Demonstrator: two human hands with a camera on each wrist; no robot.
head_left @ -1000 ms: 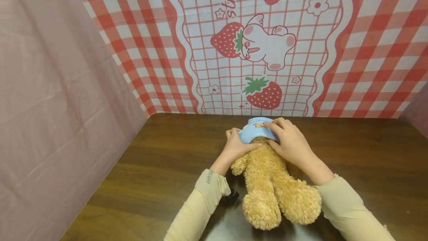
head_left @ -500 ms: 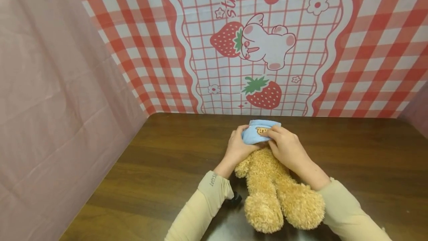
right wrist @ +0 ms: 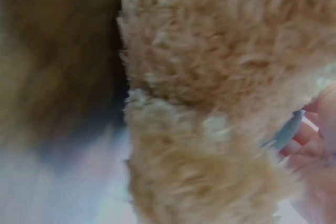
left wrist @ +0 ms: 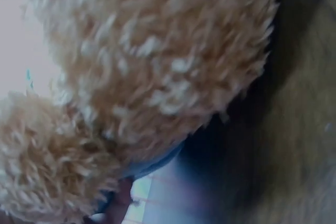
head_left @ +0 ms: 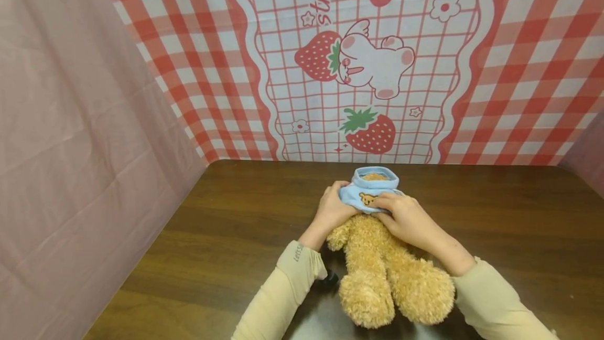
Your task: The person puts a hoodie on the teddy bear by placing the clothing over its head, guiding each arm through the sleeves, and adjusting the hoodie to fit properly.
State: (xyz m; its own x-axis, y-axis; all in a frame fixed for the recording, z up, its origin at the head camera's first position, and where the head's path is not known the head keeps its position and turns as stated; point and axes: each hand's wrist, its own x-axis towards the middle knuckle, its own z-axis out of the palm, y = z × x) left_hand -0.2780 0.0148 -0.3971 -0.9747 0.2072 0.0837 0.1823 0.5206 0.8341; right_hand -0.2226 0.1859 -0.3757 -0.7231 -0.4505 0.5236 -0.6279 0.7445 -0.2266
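A curly-furred tan teddy bear [head_left: 367, 248] lies on the table with its legs toward me. Around its head end sits a light-blue knit-like garment [head_left: 350, 195] with a bear's face on it, and tan fur shows inside its upper opening. My left hand [head_left: 332, 210] grips the garment's left side, thumb under the lower edge. On the other side, my right hand [head_left: 409, 218] pinches the front near the lower edge. Both wrist views are filled by the bear's fur [left wrist: 157, 51], with a strip of blue cloth [right wrist: 287, 130] showing. The bear's face is hidden.
The dark wooden table [head_left: 236, 214] extends to both sides. A red-and-white strawberry-print cloth [head_left: 373, 67] hangs behind its far edge, and a pale pink curtain [head_left: 94, 119] hangs at the left. Something small and black [head_left: 332, 279] shows beside the left cuff.
Both hands have drawn the blue garment down toward the bear's body. Its upper opening, earlier folded flat, now stands round with fur visible inside.
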